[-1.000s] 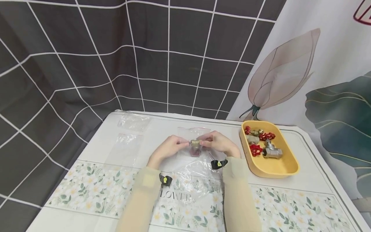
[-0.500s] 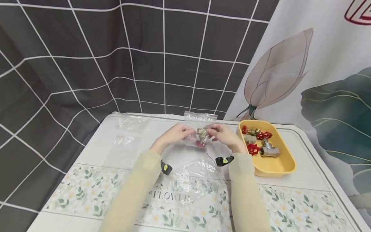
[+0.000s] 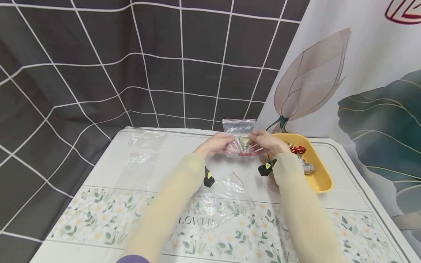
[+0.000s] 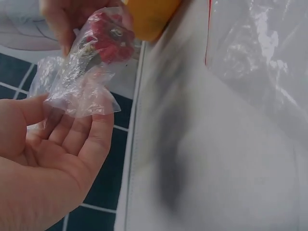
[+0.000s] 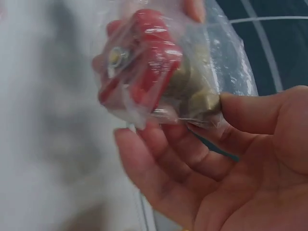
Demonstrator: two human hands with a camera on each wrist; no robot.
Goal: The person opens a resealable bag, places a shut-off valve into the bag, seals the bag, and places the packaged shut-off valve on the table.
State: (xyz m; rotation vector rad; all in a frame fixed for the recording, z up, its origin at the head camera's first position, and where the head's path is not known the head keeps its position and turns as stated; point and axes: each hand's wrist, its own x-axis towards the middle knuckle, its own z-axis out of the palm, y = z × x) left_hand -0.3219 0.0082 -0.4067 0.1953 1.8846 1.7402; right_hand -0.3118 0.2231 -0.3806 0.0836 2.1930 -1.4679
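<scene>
A clear zip bag (image 3: pixel 239 126) is held up above the far part of the table. Inside it sits a brass valve (image 3: pixel 244 142) whose red handwheel (image 5: pixel 149 57) points down, toward the table. My left hand (image 3: pixel 215 144) pinches the bag's left side between thumb and fingers; its palm shows in the left wrist view. On the other side my right hand (image 3: pixel 270 141) grips the valve's brass end through the plastic, with the thumb on the end and the fingers curled under.
A yellow tray (image 3: pixel 323 175) with more valves (image 3: pixel 307 168) stands to the right, partly behind my right hand and sleeve. A clear bag (image 3: pixel 223 201) lies in front of me. Two more, a far bag (image 3: pixel 146 138) and a nearer bag (image 3: pixel 139 164), lie at left.
Both hands have lifted the bagged valve away from the table and carried it right, toward the yellow tray. The bag's top now stands upright above the hands.
</scene>
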